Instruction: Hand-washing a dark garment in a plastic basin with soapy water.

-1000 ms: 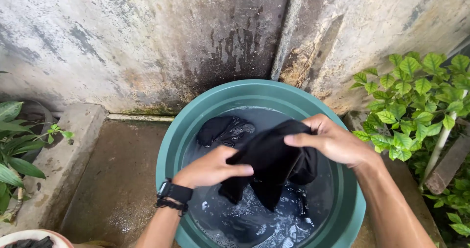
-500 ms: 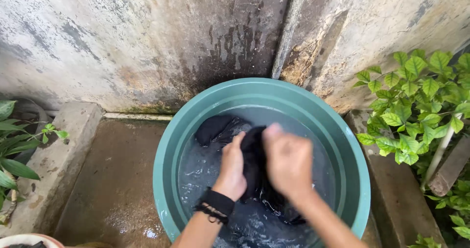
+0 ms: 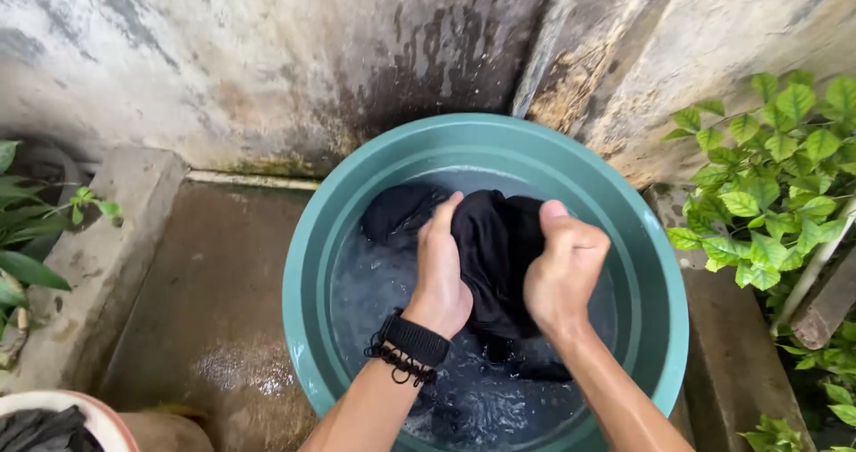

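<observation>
At frame centre, left hand (image 3: 443, 269) and right hand (image 3: 563, 269) both grasp the black cloth (image 3: 496, 256), bunched between them above soapy water in the green basin (image 3: 664, 327). Washing appears midway; more dark cloth (image 3: 399, 209) remains submerged.

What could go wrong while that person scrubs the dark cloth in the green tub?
Water could slop over the green tub rim, since both hands work the black cloth above soapy water and the concrete floor beside it already looks wet and possibly slippery. The black wristband on the left hand sits close to the water and may get soaked. The right hand grips tightly; hard rubbing might strain the fabric.
</observation>
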